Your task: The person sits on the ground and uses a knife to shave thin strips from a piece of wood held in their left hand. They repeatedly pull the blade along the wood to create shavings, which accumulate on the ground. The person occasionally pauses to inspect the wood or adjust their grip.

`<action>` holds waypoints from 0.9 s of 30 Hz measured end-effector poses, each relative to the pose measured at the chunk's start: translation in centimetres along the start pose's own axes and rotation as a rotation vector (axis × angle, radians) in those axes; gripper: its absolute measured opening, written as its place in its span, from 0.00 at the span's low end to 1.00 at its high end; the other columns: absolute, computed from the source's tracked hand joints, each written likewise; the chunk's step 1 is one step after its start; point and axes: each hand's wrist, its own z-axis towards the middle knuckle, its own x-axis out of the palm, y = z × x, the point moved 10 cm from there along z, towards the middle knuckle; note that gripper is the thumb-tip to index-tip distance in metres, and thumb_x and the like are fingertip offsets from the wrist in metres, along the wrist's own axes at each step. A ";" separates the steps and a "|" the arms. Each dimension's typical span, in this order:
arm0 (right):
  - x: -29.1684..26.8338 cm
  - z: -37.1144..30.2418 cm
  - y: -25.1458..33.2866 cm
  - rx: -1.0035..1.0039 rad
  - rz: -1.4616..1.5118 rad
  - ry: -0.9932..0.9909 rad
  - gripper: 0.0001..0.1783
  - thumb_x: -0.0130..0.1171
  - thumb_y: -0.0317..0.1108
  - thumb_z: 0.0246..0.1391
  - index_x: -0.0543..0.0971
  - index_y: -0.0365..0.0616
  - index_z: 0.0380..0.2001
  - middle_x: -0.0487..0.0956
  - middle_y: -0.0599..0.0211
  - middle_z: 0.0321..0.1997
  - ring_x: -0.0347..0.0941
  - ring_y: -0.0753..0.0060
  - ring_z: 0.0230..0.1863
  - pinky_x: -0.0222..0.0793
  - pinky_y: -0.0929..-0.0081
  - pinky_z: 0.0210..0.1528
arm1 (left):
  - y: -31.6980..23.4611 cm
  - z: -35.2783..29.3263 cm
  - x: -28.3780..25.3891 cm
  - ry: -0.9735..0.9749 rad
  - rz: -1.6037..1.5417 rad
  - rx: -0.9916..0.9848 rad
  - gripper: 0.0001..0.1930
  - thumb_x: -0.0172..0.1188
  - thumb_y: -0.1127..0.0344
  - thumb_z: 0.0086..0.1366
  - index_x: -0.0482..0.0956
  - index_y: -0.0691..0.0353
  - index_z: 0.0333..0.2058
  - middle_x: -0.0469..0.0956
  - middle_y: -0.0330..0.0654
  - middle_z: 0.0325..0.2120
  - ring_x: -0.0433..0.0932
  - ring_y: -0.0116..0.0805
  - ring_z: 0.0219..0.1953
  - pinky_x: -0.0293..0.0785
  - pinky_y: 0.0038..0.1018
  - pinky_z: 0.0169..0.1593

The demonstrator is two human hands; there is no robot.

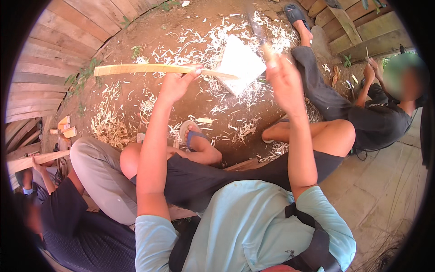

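My left hand (176, 85) is closed around a long, thin, pale wooden strip (129, 69), held level. One end points far left; the other reaches right, over a bright, overexposed white block (242, 65) on the ground. My right hand (286, 84), smeared by motion, is raised beside the block's right side and wrapped round the handle of a long-bladed knife (256, 31). Its dark blade points up and away, blurred, apart from the strip.
Curled wood shavings (108, 115) cover much of the dirt ground. One person (86, 222) sits close at left with a wooden piece (38, 162); another person (371, 118) sits at right. Plank walls (68, 36) border the left and the far right. Small wood offcuts (68, 129) lie at left.
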 end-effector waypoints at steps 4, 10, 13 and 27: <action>-3.6 -3.1 2.7 -0.553 0.059 -0.602 0.20 0.45 0.40 0.62 0.62 0.38 0.51 0.72 0.62 0.25 0.68 0.71 0.27 0.64 0.71 0.32 | -0.7 0.2 0.6 0.043 0.024 0.012 0.13 0.58 0.66 0.63 0.79 0.64 0.44 0.79 0.38 0.39 0.76 0.24 0.39 0.74 0.21 0.44; 8.3 -6.6 -22.4 0.514 -0.554 0.407 0.22 0.43 0.46 0.60 0.62 0.37 0.46 0.74 0.32 0.39 0.70 0.37 0.46 0.63 0.48 0.47 | -2.6 -0.2 1.8 0.067 0.141 -0.027 0.12 0.58 0.67 0.61 0.80 0.60 0.44 0.81 0.36 0.37 0.75 0.23 0.38 0.71 0.23 0.44; 7.6 -5.4 -21.0 0.413 -0.538 0.368 0.20 0.44 0.45 0.60 0.66 0.35 0.41 0.75 0.37 0.35 0.72 0.40 0.43 0.64 0.51 0.45 | -1.9 -1.0 1.5 0.079 0.164 -0.042 0.12 0.58 0.66 0.61 0.80 0.60 0.44 0.81 0.36 0.37 0.75 0.24 0.39 0.70 0.23 0.46; 8.1 -8.5 -23.9 0.505 -0.633 0.499 0.24 0.44 0.44 0.59 0.61 0.30 0.45 0.73 0.29 0.38 0.69 0.32 0.45 0.63 0.51 0.49 | -1.7 0.0 2.0 0.110 0.207 -0.029 0.13 0.57 0.64 0.62 0.80 0.58 0.45 0.81 0.37 0.37 0.75 0.23 0.38 0.71 0.23 0.44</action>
